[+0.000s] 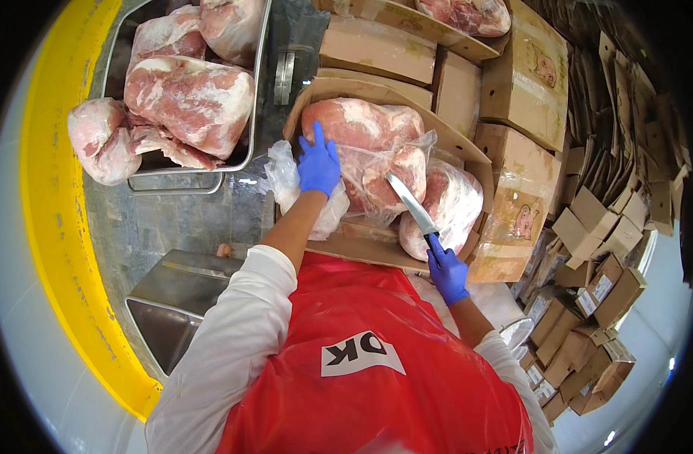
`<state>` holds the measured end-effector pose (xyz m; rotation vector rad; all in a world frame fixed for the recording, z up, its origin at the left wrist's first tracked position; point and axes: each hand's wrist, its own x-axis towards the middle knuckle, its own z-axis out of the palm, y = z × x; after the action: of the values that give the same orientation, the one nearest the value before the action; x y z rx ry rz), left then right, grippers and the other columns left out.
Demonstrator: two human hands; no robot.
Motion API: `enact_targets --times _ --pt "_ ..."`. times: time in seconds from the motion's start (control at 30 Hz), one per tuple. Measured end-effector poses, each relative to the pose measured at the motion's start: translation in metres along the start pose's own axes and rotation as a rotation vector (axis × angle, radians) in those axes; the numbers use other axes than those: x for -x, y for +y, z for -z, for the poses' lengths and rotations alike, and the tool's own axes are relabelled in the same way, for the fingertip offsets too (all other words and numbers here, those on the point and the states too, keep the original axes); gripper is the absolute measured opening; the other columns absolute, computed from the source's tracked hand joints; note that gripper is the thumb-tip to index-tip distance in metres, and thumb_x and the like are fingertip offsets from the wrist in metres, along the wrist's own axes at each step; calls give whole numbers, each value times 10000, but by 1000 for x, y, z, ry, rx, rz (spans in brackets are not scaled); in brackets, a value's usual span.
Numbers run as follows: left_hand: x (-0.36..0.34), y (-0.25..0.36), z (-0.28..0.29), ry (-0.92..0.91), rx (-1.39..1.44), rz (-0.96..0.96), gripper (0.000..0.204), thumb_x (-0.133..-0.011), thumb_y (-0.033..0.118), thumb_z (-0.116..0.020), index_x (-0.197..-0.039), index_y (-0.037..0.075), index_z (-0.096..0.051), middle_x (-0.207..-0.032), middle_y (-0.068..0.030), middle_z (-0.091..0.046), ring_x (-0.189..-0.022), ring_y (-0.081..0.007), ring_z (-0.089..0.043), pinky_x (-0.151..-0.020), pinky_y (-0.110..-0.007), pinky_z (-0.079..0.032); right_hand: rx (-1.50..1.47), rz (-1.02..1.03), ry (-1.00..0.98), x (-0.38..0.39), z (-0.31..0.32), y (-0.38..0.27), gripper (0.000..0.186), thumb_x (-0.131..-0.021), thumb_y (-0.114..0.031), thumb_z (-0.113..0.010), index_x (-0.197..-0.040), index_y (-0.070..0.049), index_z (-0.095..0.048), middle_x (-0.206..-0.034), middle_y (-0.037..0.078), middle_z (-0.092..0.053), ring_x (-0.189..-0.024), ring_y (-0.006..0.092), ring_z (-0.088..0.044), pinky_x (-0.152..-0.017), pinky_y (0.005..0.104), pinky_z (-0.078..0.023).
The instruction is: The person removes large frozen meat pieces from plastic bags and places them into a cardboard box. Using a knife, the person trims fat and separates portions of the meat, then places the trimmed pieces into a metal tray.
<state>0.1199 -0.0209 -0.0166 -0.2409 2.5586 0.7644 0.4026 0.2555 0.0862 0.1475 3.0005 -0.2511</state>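
Observation:
My right hand (448, 272), in a blue glove, is closed round the handle of a knife (413, 201). The broad blade points up and left, its tip against a plastic-wrapped cut of meat (395, 170) in an open cardboard box (354, 247). My left hand (318, 163), also gloved in blue, lies with fingers stretched out at the left edge of a large pink cut of meat (361, 121). Crumpled see-through plastic film (327, 216) bunches under and beside that hand. Another wrapped cut (456, 200) sits at the box's right end, partly behind the knife.
At the upper left, a metal bin (257, 83) holds several large cuts of meat (187, 102). A steel container (176, 284) stands below it, beside a yellow rail (55, 227). Closed cartons (513, 204) border the open box; flattened cardboard (626, 121) is stacked at far right.

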Motion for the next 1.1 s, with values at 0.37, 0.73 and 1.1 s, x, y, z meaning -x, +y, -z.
enact_targets --times 0.37,0.73,1.1 --pt "-7 -8 -6 24 1 -7 683 -1075 413 -428 -1671 247 -138 -1599 -375 -295 -1265 -595 -542 -1054 -590 -485 14 -20 -283 -41 157 -46 468 -973 -315 -676 -1436 -341 -612 -705 129 -629 -602 314 -655 -549 450 -534" --pt "-12 -12 -16 29 38 -11 701 -1070 413 -447 -1672 248 -128 -1598 -394 -273 -1278 -624 -513 -1063 -598 -476 349 168 -685 -146 177 -134 498 -985 -211 -606 -1472 -186 -508 -795 167 -694 -735 362 -705 -613 485 -557" --pt "-11 -9 -12 9 -34 -4 682 -1075 410 -435 -1667 248 -139 -1596 -375 -294 -1244 -614 -541 -1022 -596 -504 135 221 -255 -59 52 11 505 -977 -319 -693 -1466 -376 -577 -700 101 -583 -497 271 -600 -444 415 -488"
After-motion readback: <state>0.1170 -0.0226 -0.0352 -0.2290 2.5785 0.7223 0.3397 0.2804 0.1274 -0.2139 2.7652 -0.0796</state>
